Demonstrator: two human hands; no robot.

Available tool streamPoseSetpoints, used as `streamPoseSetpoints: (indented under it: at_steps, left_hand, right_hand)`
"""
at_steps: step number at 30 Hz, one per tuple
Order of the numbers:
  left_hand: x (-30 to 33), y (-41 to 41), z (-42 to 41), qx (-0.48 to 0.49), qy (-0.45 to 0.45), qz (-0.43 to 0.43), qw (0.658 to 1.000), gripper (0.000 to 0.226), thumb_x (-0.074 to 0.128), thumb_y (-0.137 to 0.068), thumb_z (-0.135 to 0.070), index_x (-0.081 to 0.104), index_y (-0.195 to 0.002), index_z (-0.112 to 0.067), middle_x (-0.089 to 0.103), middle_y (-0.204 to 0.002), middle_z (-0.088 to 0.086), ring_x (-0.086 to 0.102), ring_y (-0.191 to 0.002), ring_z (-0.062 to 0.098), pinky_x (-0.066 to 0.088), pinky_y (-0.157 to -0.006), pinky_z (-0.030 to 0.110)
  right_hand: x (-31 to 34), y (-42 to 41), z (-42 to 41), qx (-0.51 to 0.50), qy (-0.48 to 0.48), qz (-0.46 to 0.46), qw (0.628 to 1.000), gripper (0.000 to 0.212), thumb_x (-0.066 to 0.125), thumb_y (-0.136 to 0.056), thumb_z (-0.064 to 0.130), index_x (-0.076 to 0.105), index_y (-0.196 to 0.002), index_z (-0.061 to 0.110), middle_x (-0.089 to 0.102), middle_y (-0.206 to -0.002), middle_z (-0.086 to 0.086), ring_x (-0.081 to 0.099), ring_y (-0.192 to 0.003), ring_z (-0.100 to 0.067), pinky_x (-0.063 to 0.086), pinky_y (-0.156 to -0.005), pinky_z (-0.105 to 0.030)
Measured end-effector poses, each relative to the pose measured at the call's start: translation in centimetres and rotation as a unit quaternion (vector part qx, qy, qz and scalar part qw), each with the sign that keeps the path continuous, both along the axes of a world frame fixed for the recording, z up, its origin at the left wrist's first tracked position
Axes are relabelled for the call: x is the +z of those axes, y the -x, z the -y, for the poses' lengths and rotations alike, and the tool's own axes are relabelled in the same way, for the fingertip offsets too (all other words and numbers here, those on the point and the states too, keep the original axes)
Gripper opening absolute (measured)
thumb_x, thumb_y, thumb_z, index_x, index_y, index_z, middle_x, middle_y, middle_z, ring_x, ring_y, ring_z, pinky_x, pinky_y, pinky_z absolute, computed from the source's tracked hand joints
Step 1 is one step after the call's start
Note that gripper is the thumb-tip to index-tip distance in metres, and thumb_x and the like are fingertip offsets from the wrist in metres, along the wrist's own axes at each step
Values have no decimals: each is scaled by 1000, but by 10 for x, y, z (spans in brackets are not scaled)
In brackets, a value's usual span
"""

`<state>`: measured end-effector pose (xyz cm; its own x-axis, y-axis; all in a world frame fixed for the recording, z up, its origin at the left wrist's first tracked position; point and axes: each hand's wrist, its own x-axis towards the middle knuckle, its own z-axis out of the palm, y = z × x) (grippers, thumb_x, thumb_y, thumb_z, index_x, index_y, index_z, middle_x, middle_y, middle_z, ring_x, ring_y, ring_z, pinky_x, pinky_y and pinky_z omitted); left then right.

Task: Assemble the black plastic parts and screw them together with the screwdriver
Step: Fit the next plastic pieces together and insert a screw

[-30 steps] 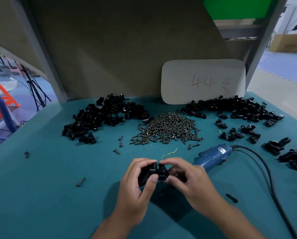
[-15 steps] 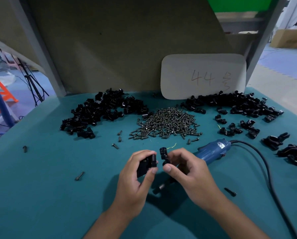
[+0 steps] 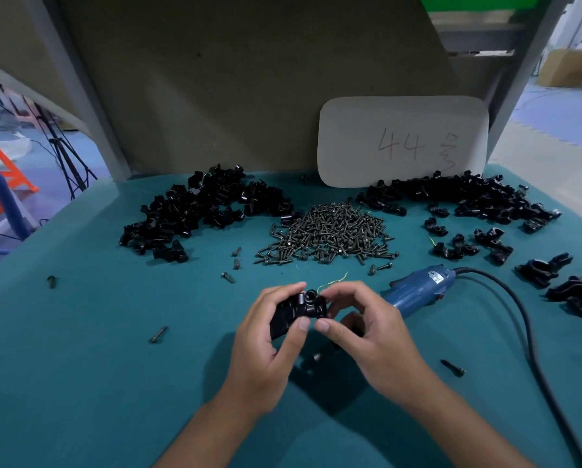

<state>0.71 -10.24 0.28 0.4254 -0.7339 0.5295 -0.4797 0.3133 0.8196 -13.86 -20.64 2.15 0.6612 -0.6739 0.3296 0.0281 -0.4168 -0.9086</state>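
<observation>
Two black plastic parts [image 3: 298,309] are pressed together between my hands above the teal table [image 3: 80,383]. My left hand [image 3: 269,346] grips the larger left part with thumb and fingers. My right hand [image 3: 364,332] pinches the smaller right part, whose round socket points up. The blue electric screwdriver [image 3: 418,292] lies on the table just behind my right hand, its tip hidden under the hand. A heap of dark screws [image 3: 326,234] sits beyond my hands.
Piles of black parts lie at the back left [image 3: 195,211] and back right [image 3: 458,197]. Assembled pieces [image 3: 580,292] lie at the right edge. The screwdriver's black cord [image 3: 526,332] curves down the right side. Loose screws [image 3: 158,334] are scattered about. A white card [image 3: 401,140] leans on the back panel.
Half a second ago the two parts were held apart, one in each hand. Now my hands have brought them together into one piece.
</observation>
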Motion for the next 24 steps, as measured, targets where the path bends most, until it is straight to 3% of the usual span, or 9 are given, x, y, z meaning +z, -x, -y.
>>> streamPoseSetpoints:
  at_steps: [12,18,20,24]
  left_hand:
    - [2,-1,0,-6,2,-2,1000,22,57,-97,-37,62,-119,-36,63,-114,-12,64,-110,16,47,-89,15]
    - [3,-3,1,-12,-18,-4,1000,21,58,-97,-42,63,-116,-37,64,-113,-11,65,-109,17,48,-89,17]
    - [3,-4,1,-14,-26,-1,1000,21,58,-97,-45,62,-116,-39,64,-113,-11,64,-109,16,48,-89,17]
    - [4,-6,1,-24,-40,-11,999,22,58,-95,-47,62,-116,-39,66,-113,-13,64,-109,14,47,-89,16]
  right_hand:
    - [-1,-2,-4,-3,11,-5,1000,28,74,-82,51,63,-105,41,68,-99,12,65,-88,-18,53,-69,-50]
    - [-2,-1,-4,-1,5,-19,1000,26,80,-85,38,64,-106,37,67,-98,14,60,-76,-5,47,-64,-29]
    - [-2,-1,-4,-9,7,-20,1000,28,79,-83,44,64,-105,37,66,-98,16,59,-78,-5,46,-65,-26]
    - [-2,-2,-4,-28,23,-21,999,34,74,-78,59,63,-104,39,62,-104,13,57,-97,-16,49,-71,-33]
